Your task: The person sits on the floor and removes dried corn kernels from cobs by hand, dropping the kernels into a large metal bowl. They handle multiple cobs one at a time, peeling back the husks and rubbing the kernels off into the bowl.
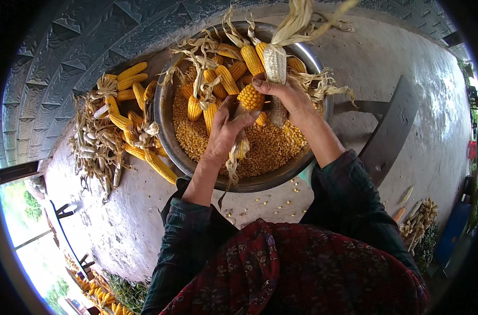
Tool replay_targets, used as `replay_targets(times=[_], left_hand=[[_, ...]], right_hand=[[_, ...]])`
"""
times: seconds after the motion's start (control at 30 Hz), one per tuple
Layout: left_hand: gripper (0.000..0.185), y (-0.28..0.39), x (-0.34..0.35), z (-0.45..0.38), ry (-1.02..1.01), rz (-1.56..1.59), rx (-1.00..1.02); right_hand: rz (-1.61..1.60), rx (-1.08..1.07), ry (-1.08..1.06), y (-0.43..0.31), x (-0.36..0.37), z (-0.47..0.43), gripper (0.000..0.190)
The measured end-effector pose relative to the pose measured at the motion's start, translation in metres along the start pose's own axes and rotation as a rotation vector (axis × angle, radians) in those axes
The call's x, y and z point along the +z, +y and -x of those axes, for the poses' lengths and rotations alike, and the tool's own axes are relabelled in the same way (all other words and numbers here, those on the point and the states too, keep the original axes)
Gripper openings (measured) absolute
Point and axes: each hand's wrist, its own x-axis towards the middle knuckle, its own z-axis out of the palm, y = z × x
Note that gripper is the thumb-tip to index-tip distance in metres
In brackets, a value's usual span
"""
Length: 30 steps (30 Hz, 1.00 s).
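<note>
My left hand [230, 125] grips a yellow ear of corn [251, 97], its kernel-covered end pointing up between my hands. In my right hand [290, 96] is a pale corncob [275, 63], mostly bare of kernels, with dry husk [292, 25] trailing from its top. My right thumb reaches over to the yellow ear, and the two appear to touch. Both hands are above a wide metal basin [166, 147]. Loose corn kernels [268, 159] cover its bottom. Several whole ears [227, 78] with husks lie towards its far side. My fingers hide part of both held ears.
Yellow ears [122, 120] are piled on the floor left of the basin, beside a heap of bare cobs and husks [93, 147]. A dark wooden bench [392, 126] stands at the right. Scattered kernels [278, 202] lie on the concrete floor before me.
</note>
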Motion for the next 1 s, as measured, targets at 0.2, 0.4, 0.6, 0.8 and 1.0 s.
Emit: replay_targets(times=[0.2, 0.4, 0.6, 0.8, 1.0], left_hand=[[0.058, -0.007, -0.005, -0.007, 0.008, -0.036, -0.002], [0.05, -0.012, -0.009, -0.009, 0.047, 0.221, -0.165], [0.064, -0.005, 0.003, -0.011, 0.131, -0.122, -0.021], [0.06, -0.009, 0.004, -0.012, 0.135, -0.037, 0.009], [0.049, -0.017, -0.001, -0.019, 0.214, 0.321, -0.172]], right_hand=[[-0.026, 0.045, 0.022, -0.003, 0.005, 0.004, 0.038], [-0.138, 0.075, 0.11, 0.001, 0.009, 0.004, 0.036], [0.047, -0.023, 0.058, 0.008, 0.009, 0.001, 0.036], [-0.132, 0.027, 0.107, 0.009, 0.009, 0.003, 0.038], [-0.197, 0.08, 0.148, 0.01, 0.008, 0.0, 0.042]])
